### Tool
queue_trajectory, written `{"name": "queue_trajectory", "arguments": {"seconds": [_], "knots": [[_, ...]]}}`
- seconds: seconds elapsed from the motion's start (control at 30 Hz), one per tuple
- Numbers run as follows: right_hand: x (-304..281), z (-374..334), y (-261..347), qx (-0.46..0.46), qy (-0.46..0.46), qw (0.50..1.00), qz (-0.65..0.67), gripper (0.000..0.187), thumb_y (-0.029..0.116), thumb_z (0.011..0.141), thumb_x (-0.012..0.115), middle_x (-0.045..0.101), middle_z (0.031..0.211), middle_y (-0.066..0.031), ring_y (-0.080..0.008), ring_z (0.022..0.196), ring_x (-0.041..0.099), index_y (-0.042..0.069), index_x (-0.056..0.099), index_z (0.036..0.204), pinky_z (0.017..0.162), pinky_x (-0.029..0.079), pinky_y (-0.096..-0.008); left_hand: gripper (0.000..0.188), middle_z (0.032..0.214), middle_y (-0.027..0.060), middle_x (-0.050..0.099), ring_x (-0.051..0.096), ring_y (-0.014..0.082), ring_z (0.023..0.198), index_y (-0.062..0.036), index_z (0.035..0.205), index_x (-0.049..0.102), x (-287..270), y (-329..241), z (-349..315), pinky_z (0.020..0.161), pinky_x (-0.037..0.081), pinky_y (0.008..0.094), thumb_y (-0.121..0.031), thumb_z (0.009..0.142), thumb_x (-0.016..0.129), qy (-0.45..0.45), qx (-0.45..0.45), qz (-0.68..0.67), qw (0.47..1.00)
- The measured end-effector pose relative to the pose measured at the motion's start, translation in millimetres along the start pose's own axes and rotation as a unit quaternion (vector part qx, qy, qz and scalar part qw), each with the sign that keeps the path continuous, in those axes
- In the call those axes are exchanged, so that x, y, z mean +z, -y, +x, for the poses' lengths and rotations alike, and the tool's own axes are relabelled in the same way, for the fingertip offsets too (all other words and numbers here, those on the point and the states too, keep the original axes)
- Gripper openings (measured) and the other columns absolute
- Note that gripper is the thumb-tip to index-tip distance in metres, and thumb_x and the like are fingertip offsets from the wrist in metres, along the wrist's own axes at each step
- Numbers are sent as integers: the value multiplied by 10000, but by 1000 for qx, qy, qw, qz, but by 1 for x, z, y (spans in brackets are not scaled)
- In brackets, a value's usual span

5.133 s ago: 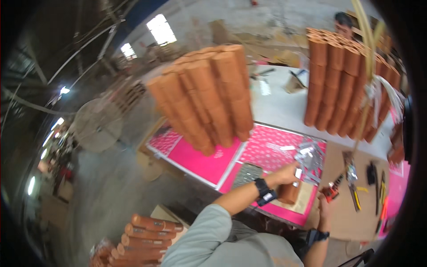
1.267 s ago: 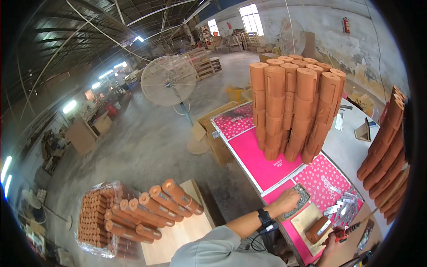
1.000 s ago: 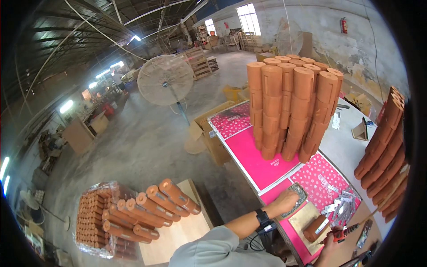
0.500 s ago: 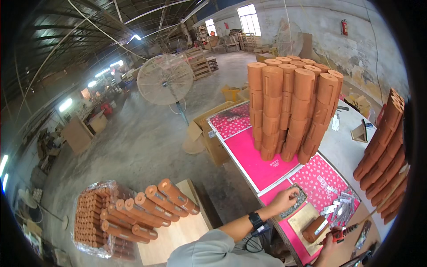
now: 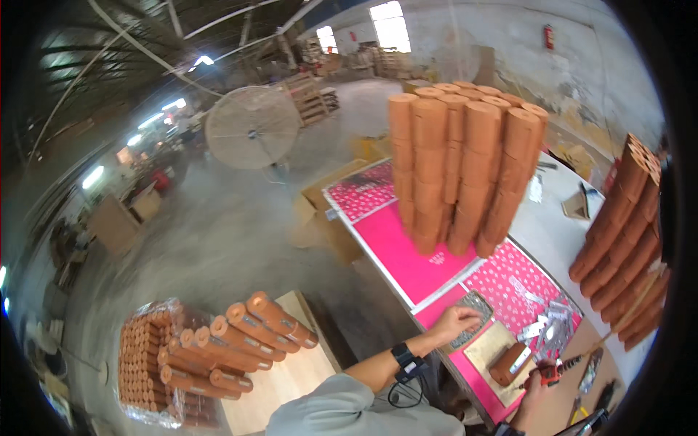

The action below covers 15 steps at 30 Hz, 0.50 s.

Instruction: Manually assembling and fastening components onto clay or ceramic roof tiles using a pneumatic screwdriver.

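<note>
My left hand [image 5: 458, 325] is over a small tray of tiny grey metal pieces, likely screws [image 5: 480, 308]. Its fingertips are pinched together; whatever may be between them is too small to see. In my right hand [image 5: 536, 384] is a red power screwdriver [image 5: 550, 373], gripped near the table's front edge. Just left of that tool, an orange-brown cylinder [image 5: 502, 368] lies on its side on a pale board [image 5: 488, 349]. A silvery metal strip [image 5: 520, 359] runs along the cylinder's upper side. Several similar strips [image 5: 556, 330] are heaped beyond it.
Tall stacks of brown cylinders [image 5: 465, 167] stand on the pink-covered table [image 5: 407, 254], with another stack [image 5: 618, 225] at right. More cylinders [image 5: 240, 334] lie on a wooden board at lower left. A large fan [image 5: 253, 131] and cardboard box [image 5: 320, 211] stand beyond.
The whole view has shifted, so the scene sits slightly further left and is blurred. My left hand stays at the tray, its fingers still pinched. My right hand keeps the screwdriver beside the cylinder.
</note>
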State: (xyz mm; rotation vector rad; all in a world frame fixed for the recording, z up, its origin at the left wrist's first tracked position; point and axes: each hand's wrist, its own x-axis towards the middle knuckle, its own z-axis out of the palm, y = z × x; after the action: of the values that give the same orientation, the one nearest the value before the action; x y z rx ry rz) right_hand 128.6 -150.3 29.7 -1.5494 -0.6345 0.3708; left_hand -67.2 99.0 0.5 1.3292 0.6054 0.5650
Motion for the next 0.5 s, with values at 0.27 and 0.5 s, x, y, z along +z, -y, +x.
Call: {"name": "queue_trajectory", "arguments": {"seconds": [0.27, 0.5], "knots": [[-14, -24, 29, 11, 21, 995, 98, 291, -72, 770, 533, 584, 874, -81, -122, 649, 562, 44, 521, 1037, 503, 485, -248, 195, 971, 68, 690, 648, 115, 875, -1, 1160, 594, 22, -3, -27, 805, 536, 274, -99, 994, 561, 74, -11, -44, 996], [0, -16, 106, 51, 94, 983, 150, 299, -152, 703, 575, 626, 912, -62, -156, 854, 609, 41, 596, 930, 715, 526, -314, 271, 1039, 145, 706, 683, 166, 940, 59, 1212, 590, 55, -26, -51, 853, 552, 277, -20, 953, 591, 114, -49, -20, 992]]}}
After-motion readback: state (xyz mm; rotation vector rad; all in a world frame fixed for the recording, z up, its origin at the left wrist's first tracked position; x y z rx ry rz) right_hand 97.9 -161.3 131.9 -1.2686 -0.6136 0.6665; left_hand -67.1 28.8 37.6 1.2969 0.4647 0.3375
